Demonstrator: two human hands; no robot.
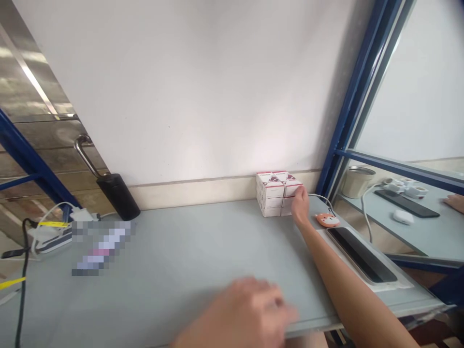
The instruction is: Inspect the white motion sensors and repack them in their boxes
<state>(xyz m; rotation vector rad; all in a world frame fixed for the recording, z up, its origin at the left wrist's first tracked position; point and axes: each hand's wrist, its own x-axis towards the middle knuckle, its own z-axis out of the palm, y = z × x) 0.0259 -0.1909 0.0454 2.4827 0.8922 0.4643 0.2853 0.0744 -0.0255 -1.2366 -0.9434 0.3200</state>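
Note:
A compact stack of small white boxes [268,195] with dark red print stands against the wall, to the right of centre. My right hand [300,205] reaches to it, with its fingers lying along the right side of the stack. The upper right box [293,187] sits a little out of line toward that hand. Low in the view, over the front of the table, my left hand [250,309] is smeared by motion. Its fingers cannot be made out clearly, and no object shows in it.
On the grey table [188,256], a black phone [362,255] and an orange animal-face item [327,220] lie at the right. At the left are a black cylinder [118,195], a power strip [56,240] and cables. Blue frame bars [350,96] edge the right side.

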